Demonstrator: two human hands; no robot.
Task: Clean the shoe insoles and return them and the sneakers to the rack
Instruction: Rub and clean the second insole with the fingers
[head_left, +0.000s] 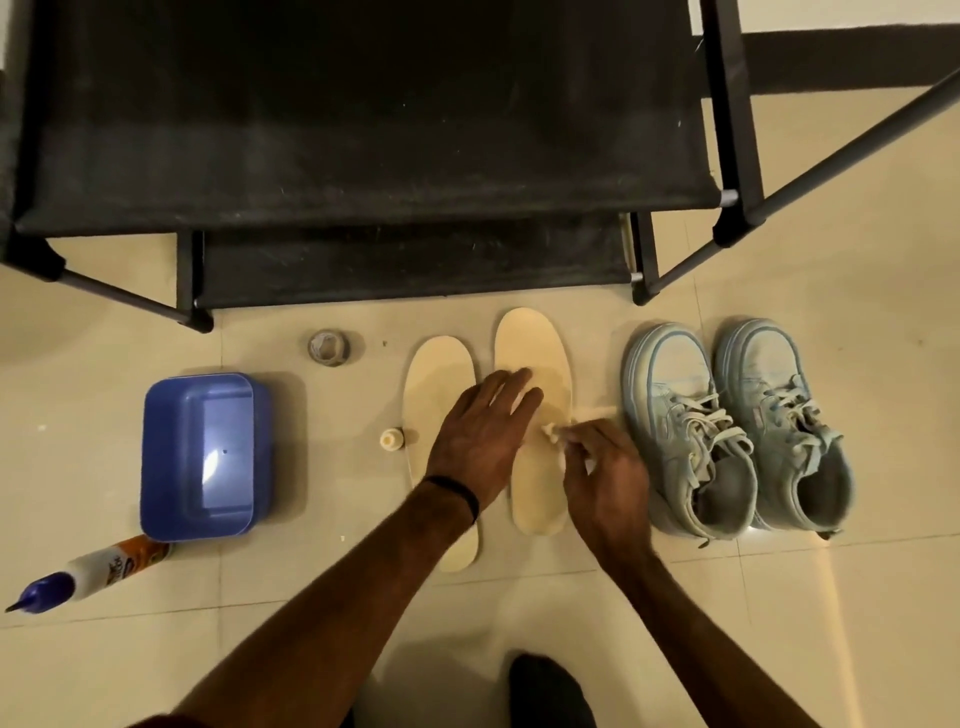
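Two cream insoles are laid side by side on the tiled floor (779, 597), toes toward the black shoe rack (363, 156). The right insole (535, 353) is pressed flat by the left hand (480, 431), whose fingers are spread straight across its middle; a dark band (457, 493) is worn at that wrist. The left insole (441, 374) is partly covered by the left forearm, its heel end showing near the lower tile seam. A small white wad of cloth or tissue (553, 431) is pinched in the curled fingers of the right hand (605, 478) and is held against the right insole's outer edge.

Just beside that edge, a pair of pale blue sneakers (737, 431) is stood upright, the two touching each other, laces loose; only a narrow strip of floor is left between the nearer sneaker and the right hand. A small white-capped bottle (390, 439) is set close against the left insole's outer edge. Near the rack's front foot a roll of tape (328, 347) is lying. Well to the left, a blue plastic tub (202, 452) is placed, with a glue bottle (93, 571) lying on its side at its near corner. Wider bare floor is seen in front of the insoles' heels and to the right of the sneakers.
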